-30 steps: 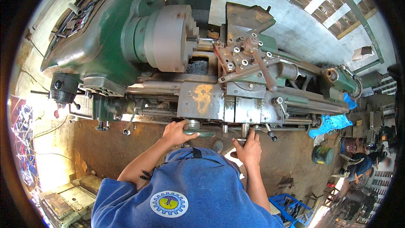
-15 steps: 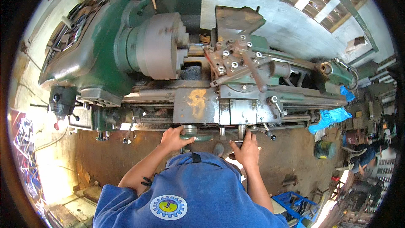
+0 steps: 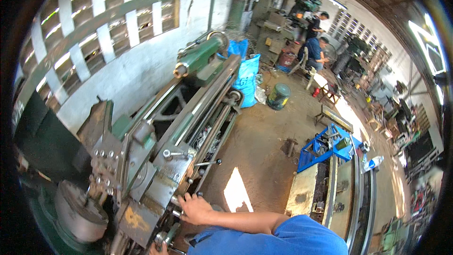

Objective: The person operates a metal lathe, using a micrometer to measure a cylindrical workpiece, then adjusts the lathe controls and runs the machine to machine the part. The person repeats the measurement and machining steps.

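A green and grey metal lathe runs diagonally from the lower left, with its carriage [image 3: 138, 223] beside my hands. At the lower edge, my left hand [image 3: 158, 249] shows only in part, its fingers closed at a handwheel [image 3: 166, 237] on the carriage front. My right hand [image 3: 196, 209] reaches across from the right and is closed around a crank handle [image 3: 175, 201]; its palm hides most of the handle. Farther along the carriage, a lever with a ball end [image 3: 207, 163] sticks out. The chuck [image 3: 82, 212] sits at lower left, next to the bolted tool post [image 3: 104, 167].
The tailstock [image 3: 200, 59] stands at the lathe's far end, beside a blue bag [image 3: 246, 82] and a dark bucket [image 3: 279, 96]. To the right are a blue tool rack [image 3: 325, 146] and another machine bed [image 3: 356, 198]. Two people [image 3: 314, 49] are in the background.
The view has swung right, bringing the far workshop and the people into fuller sight. My hands stay at the handwheel and crank handle.
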